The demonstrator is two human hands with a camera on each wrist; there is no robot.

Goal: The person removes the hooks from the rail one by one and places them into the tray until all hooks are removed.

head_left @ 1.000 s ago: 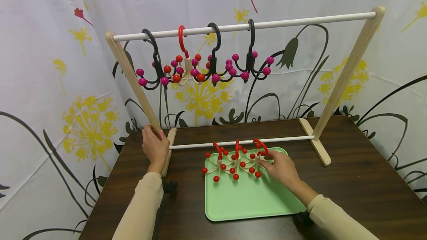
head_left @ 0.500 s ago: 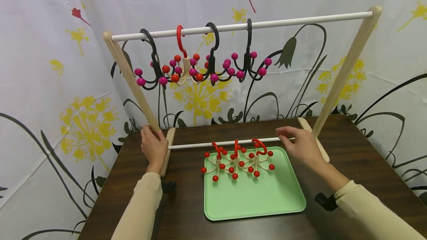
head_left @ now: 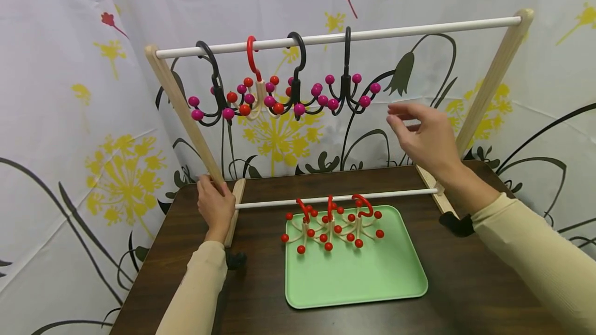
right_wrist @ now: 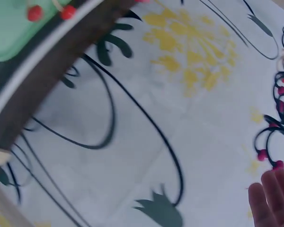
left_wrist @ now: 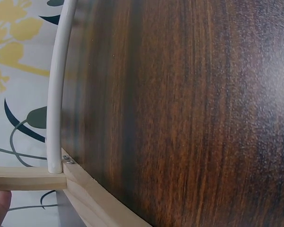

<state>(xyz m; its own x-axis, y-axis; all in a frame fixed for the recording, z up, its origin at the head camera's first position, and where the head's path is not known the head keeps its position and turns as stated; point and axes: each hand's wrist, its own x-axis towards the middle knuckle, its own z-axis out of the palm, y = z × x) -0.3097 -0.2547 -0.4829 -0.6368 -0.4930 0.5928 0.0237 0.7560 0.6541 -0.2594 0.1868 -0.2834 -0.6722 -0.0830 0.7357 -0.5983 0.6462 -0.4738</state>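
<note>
My left hand point(head_left: 216, 208) grips the lower part of the left wooden upright point(head_left: 183, 112) of a garment-style rack; a fingertip point(left_wrist: 1, 205) touches that post in the left wrist view. My right hand point(head_left: 428, 138) is raised in the air, fingers loosely bent and nothing between them. It is right of the rightmost black multi-arm hook hanger point(head_left: 345, 87), apart from it, with magenta balls on its arms. Two more black hangers point(head_left: 296, 89) and a red-hooked cream one point(head_left: 259, 89) hang from the white top rod point(head_left: 437, 28). Three red-hooked cream hangers point(head_left: 331, 226) stand on a green tray point(head_left: 354, 280).
The tray lies on a dark wooden table point(head_left: 251, 299), in front of the rack's white lower rod point(head_left: 274, 203). At the right stands the other wooden upright point(head_left: 495, 76). Behind everything hangs a flower-printed curtain point(head_left: 125, 180).
My right hand has left the rightmost hanger on the tray and risen, moving right, to near the hanging hangers. The rightmost black hanger has swung slightly. My left hand stays on the upright.
</note>
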